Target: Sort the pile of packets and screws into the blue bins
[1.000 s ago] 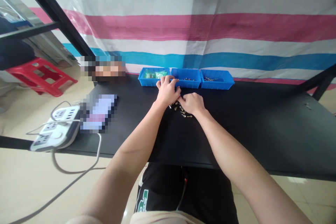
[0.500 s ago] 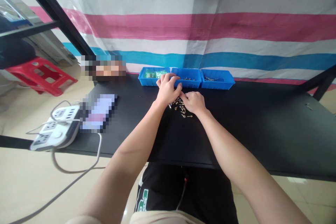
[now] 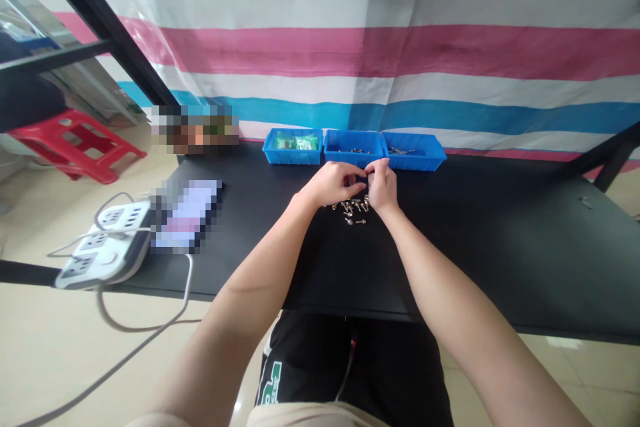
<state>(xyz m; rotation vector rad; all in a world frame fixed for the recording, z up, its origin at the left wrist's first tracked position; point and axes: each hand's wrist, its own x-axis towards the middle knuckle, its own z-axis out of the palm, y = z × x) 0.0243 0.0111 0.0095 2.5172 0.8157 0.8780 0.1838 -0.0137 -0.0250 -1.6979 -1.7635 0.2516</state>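
Note:
Over the black tabletop (image 3: 340, 267) my two hands meet at the fingertips. My left hand (image 3: 334, 183) is curved, its thumb apart from its forefinger, and nothing shows in the gap. With fingers pinched together, my right hand (image 3: 383, 188) touches or nearly touches the left fingertips; whatever it holds is hidden. Just below both hands lies a loose pile of small metal screws (image 3: 349, 208), partly covered by them. Behind stand three blue bins: the left bin (image 3: 293, 158) holds green-and-clear packets, the middle bin (image 3: 353, 159) small metal parts, the right bin (image 3: 415, 161) longer thin metal pieces.
On the table's left lie a blurred-out phone (image 3: 187, 213) and a white power strip (image 3: 105, 240), with grey cables hanging past the edge. A red stool (image 3: 80, 143) stands on the floor. A striped sheet (image 3: 300, 47) hangs behind the bins.
My left hand has drawn back from in front of the middle bin, down and right to the right fingertips. My right hand has turned upward, its fingers lifting off the screw pile.

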